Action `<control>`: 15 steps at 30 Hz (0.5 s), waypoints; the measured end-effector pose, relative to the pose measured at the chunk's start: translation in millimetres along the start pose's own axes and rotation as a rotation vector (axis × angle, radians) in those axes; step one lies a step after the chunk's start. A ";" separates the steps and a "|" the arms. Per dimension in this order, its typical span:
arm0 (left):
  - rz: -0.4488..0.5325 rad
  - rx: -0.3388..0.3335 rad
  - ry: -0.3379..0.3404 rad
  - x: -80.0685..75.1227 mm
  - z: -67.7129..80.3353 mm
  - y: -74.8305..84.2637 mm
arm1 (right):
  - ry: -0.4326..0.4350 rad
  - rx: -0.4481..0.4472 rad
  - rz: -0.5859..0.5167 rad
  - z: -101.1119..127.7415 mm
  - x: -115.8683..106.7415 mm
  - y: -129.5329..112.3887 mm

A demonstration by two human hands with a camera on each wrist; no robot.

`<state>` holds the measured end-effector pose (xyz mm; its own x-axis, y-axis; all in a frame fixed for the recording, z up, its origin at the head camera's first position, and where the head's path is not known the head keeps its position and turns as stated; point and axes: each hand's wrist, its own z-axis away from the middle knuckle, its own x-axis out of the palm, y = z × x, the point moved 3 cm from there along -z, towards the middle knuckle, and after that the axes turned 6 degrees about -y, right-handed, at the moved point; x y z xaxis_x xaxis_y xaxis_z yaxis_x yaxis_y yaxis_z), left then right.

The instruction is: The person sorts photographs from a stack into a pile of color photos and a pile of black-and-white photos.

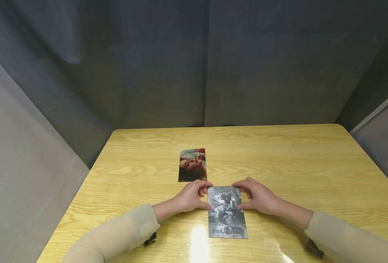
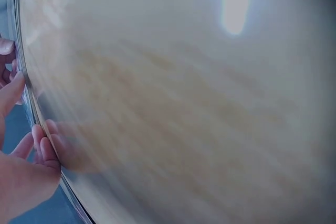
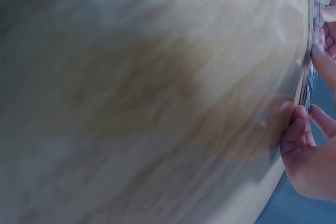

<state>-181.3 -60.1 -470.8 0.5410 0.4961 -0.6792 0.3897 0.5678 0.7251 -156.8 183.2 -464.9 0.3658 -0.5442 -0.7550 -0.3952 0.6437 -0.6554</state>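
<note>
Two photos on tabletop (image 1: 279, 160). Your left hand (image 1: 190, 197) and right hand (image 1: 257, 199) pinch grey photo's (image 1: 226, 215) far corners, near edge. Colour photo (image 1: 192, 165) already laid beyond; grey one not released.

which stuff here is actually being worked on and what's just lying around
In hand:
- grey photo, flat on the table
- left hand, touching its left edge
- right hand, touching its right edge

Lying about:
- colour photo, flat on the table beyond the left hand, untouched
</note>
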 end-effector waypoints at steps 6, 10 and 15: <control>0.017 -0.009 0.023 1.2 0.6 2.6 | 0.046 0.010 -0.007 2.5 0.5 -3.5; 0.021 -0.015 0.023 1.3 1.0 5.6 | 0.053 -0.021 -0.017 1.1 0.4 -5.7; 0.081 -0.012 0.001 2.3 0.2 7.1 | -0.036 -0.041 -0.093 -3.4 1.0 -5.3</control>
<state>-177.1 -55.1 -467.2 0.5692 0.5415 -0.6187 0.3357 0.5338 0.7761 -157.2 177.5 -462.2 0.4320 -0.5804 -0.6904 -0.3925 0.5682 -0.7233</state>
